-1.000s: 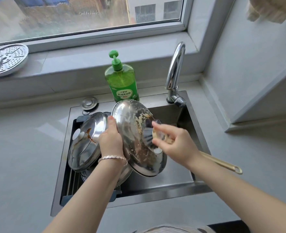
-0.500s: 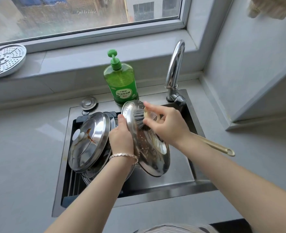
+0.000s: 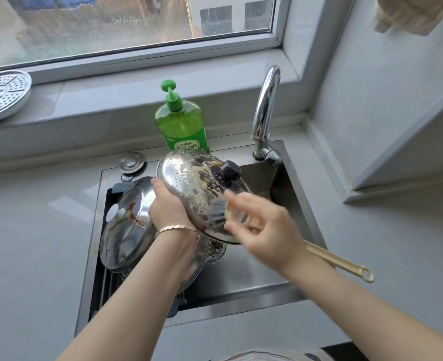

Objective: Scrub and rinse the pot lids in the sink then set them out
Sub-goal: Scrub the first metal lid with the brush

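Observation:
My left hand (image 3: 167,205) grips the left rim of a soapy steel pot lid (image 3: 189,178) with a dark knob (image 3: 230,171), held tilted over the sink (image 3: 295,194). My right hand (image 3: 264,230), blurred, holds a dish brush whose gold handle (image 3: 340,261) sticks out to the right; the bristles (image 3: 216,211) press on the lid's lower face. A second steel lid (image 3: 125,225) with brown stains leans in the sink's left side, on top of more lids that my left arm partly hides.
A green dish soap bottle (image 3: 180,126) stands behind the sink, the chrome tap (image 3: 265,110) to its right. A sink plug (image 3: 132,162) lies at the back left rim. On the windowsill at far left rests a perforated steamer plate (image 3: 1,96). Grey counter surrounds the sink.
The held lid has turned so its knob side faces me. My right hand with the brush has swept from the lid's top down to its lower edge.

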Tool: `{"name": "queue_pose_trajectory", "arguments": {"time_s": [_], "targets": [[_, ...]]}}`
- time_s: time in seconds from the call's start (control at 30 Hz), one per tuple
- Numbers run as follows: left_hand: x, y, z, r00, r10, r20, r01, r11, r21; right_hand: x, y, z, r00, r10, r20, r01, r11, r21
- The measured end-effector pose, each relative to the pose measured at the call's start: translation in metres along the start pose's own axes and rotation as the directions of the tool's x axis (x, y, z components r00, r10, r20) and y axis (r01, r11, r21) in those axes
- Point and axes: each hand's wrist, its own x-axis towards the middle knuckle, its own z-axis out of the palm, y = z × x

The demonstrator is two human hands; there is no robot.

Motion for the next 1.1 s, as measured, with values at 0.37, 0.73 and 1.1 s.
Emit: {"name": "queue_pose_trajectory", "arguments": {"time_s": [0.37, 0.73, 1.1], "targets": [[-0.001, -0.006, -0.002, 0.998, 0.035, 0.045, -0.034, 0.999, -0.011, 0.014, 0.008, -0.009, 0.952, 0.300, 0.066, -0.304, 0.950, 0.076], [0.013, -0.006, -0.006, 0.999, 0.012, 0.029, -0.011, 0.999, -0.039, 0.019, 0.022, -0.016, 0.943, 0.331, 0.048, -0.334, 0.937, 0.105], [0.021, 0.006, -0.002, 0.977, -0.128, -0.169, 0.100, 0.981, -0.166, 0.005, 0.020, -0.002, 0.961, 0.213, -0.176, -0.180, 0.966, 0.183]]}}
